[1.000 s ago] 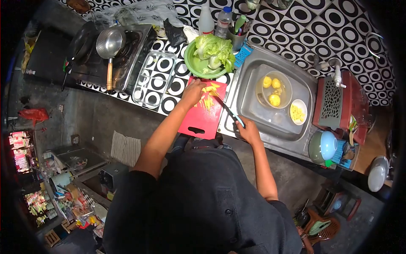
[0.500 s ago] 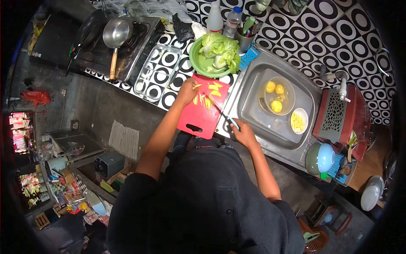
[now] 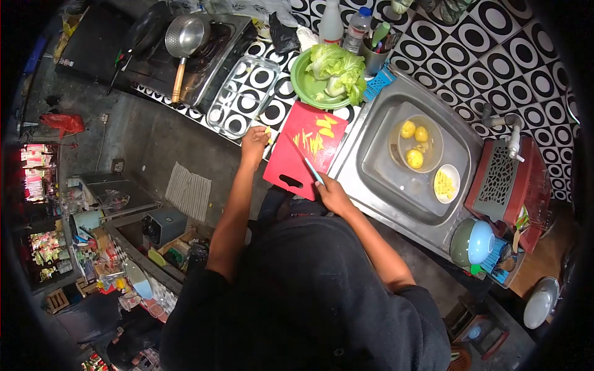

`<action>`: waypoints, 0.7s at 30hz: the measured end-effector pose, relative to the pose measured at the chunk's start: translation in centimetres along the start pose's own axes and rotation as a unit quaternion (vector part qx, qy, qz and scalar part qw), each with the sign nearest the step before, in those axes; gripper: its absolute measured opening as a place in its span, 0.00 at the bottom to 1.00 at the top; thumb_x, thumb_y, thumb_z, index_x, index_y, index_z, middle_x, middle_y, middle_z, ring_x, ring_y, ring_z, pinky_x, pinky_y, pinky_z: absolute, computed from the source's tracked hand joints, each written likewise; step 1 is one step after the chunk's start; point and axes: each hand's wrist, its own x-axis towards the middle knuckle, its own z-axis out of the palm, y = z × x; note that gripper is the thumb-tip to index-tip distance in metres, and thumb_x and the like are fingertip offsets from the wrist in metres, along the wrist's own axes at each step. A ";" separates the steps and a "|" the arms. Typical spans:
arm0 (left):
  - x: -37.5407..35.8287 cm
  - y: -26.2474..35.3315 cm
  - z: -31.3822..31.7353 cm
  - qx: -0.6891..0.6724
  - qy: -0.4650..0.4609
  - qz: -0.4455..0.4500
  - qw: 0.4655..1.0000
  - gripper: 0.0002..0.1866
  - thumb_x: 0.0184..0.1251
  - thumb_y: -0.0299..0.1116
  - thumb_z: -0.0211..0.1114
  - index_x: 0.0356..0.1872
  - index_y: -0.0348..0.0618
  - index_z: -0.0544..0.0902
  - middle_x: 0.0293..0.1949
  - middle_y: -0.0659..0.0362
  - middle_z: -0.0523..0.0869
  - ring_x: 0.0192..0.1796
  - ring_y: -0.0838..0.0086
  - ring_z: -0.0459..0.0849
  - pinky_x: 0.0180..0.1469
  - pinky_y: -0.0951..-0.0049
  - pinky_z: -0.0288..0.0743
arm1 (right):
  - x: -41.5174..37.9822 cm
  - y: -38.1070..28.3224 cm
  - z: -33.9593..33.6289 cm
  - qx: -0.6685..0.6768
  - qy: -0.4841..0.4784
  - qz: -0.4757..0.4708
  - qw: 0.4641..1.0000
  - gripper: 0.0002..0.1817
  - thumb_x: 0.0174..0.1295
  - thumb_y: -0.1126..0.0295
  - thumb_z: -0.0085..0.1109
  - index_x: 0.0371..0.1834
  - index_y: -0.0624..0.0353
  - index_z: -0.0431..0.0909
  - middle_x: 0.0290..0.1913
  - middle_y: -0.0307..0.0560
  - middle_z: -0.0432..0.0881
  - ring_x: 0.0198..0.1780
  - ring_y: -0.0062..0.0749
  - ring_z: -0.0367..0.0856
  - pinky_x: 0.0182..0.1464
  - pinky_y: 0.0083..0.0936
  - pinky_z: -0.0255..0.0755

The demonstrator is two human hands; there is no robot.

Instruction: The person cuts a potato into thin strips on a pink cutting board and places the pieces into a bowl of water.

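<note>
My left hand (image 3: pixel 253 148) is closed on a small yellow potato piece (image 3: pixel 268 132), just off the left edge of a red cutting board (image 3: pixel 283 162). In my right hand (image 3: pixel 335 195) is a knife (image 3: pixel 313 169) with a light blue handle, its blade slanting up and left over the board. Thin potato strips (image 3: pixel 307 143) and a few thicker potato slices (image 3: pixel 325 126) lie on the board's upper part. To the right, a bowl (image 3: pixel 396 148) in the sink holds peeled potatoes (image 3: pixel 414 159). A white bowl (image 3: pixel 455 175) of cut potato pieces stands beside it.
Behind the board stands a green basin (image 3: pixel 299 79) with lettuce (image 3: pixel 337 65). A glass dish (image 3: pixel 238 99) sits left, near a stove (image 3: pixel 213 55) bearing a saucepan (image 3: pixel 187 35). The metal sink (image 3: pixel 371 167) borders the board's right side; a faucet (image 3: pixel 513 139) is beyond.
My left hand has moved left and down off the board with a potato piece. The knife has drawn back toward me with my right hand. The whole view has shifted slightly.
</note>
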 end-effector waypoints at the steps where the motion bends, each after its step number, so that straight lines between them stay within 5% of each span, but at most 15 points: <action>1: -0.4 0.4 0.3 0.002 -0.001 -0.006 1.000 0.12 0.68 0.26 0.70 0.50 0.39 0.81 0.37 0.65 0.85 0.31 0.86 0.78 0.26 0.85 0.65 | -0.3 -0.4 -0.2 0.004 0.001 0.021 1.000 0.22 0.75 0.67 0.50 0.68 0.66 0.71 0.54 0.72 0.82 0.59 0.60 0.82 0.62 0.40 0.72; 13: 0.1 1.0 1.9 0.023 -0.108 -0.024 0.994 0.11 0.69 0.26 0.69 0.49 0.37 0.82 0.35 0.64 0.87 0.32 0.84 0.82 0.31 0.83 0.71 | -2.2 2.4 0.5 0.024 0.121 -0.056 0.991 0.22 0.75 0.67 0.50 0.68 0.67 0.71 0.53 0.71 0.83 0.58 0.60 0.82 0.62 0.41 0.71; 21: 2.7 1.4 3.2 0.170 -0.216 -0.020 0.961 0.14 0.70 0.25 0.65 0.54 0.33 0.85 0.38 0.59 0.90 0.35 0.80 0.85 0.35 0.79 0.77 | -3.1 1.7 -0.6 0.043 0.144 0.022 0.988 0.23 0.74 0.66 0.51 0.67 0.70 0.72 0.58 0.71 0.81 0.62 0.59 0.80 0.65 0.38 0.70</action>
